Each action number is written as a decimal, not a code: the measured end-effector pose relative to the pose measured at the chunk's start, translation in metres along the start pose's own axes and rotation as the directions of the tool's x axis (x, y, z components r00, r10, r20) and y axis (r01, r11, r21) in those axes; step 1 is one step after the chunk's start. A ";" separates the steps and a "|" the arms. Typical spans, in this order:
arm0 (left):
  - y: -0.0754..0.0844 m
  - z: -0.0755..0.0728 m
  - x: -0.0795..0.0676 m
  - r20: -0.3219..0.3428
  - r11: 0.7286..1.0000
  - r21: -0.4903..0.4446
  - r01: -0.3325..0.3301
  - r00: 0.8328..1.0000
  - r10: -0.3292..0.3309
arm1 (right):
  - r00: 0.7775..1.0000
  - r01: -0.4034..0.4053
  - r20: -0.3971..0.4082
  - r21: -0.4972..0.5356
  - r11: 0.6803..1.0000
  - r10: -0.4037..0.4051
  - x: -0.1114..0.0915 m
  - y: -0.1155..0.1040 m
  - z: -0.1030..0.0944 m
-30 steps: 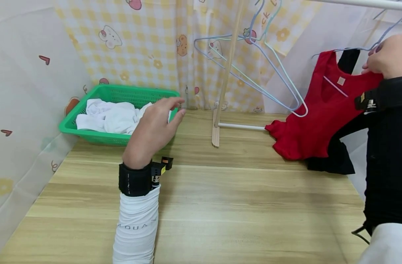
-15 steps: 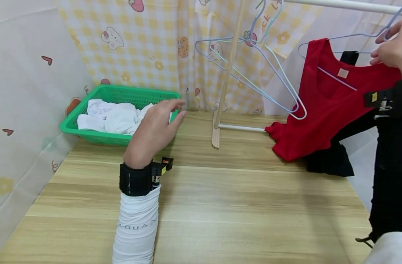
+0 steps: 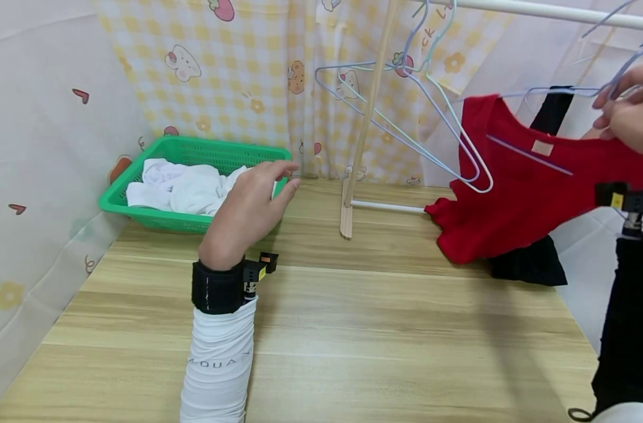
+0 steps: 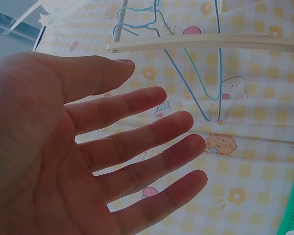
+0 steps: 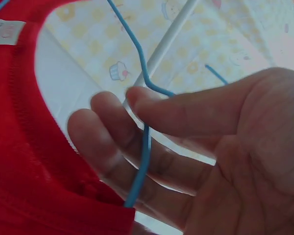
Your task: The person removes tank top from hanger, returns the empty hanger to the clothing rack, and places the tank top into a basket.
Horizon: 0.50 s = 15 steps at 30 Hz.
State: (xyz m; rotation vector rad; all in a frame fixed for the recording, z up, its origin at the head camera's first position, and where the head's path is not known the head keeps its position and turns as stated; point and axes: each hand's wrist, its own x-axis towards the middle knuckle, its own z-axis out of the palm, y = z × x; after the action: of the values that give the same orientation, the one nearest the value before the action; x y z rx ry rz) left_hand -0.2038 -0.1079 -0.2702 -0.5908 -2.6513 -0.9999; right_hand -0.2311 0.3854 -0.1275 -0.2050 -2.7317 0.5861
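Note:
In the right wrist view my right hand (image 5: 186, 142) pinches a blue clothes hanger (image 5: 141, 166) between thumb and fingers, close to its neck. A red scoop-neck top (image 3: 511, 176) hangs on that hanger, its lower end trailing at the tabletop. In the head view the right hand (image 3: 635, 111) is at the right edge, just below the rack's white rod (image 3: 554, 8). Behind the red top is a black garment (image 3: 532, 264), partly hidden. My left hand (image 3: 249, 208) hovers by the green basket, fingers spread and relaxed with nothing in them.
The green basket (image 3: 157, 222) at the back left holds white clothes (image 3: 194, 187). Bare blue and mint hangers (image 3: 317, 73) dangle from the rod beside the wooden post (image 3: 371, 106). A white lower bar (image 3: 387, 205) runs along the table's back. A patterned curtain (image 3: 231, 88) hangs behind.
My right hand has shifted right and then lower with the hanger, spreading the red top wider towards the right. The left hand stays about where it was.

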 end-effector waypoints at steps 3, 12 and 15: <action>0.000 0.000 0.000 0.003 1.000 0.004 -0.002 1.000 0.002 | 0.998 0.054 0.048 -0.056 0.997 -0.051 -0.020 0.003 0.009; 0.001 0.002 -0.001 0.015 1.000 -0.003 0.002 1.000 -0.002 | 0.984 0.133 0.148 -0.263 0.956 -0.096 -0.086 0.002 0.043; 0.000 0.002 -0.002 0.016 1.000 0.001 0.004 1.000 -0.004 | 0.978 0.181 0.151 -0.283 0.942 -0.142 -0.097 0.007 0.054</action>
State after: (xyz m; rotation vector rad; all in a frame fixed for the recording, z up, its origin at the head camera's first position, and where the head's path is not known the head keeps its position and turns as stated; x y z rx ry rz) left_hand -0.2020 -0.1069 -0.2724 -0.5956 -2.6676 -0.9988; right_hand -0.1589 0.3517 -0.2056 -0.0117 -2.9153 0.1472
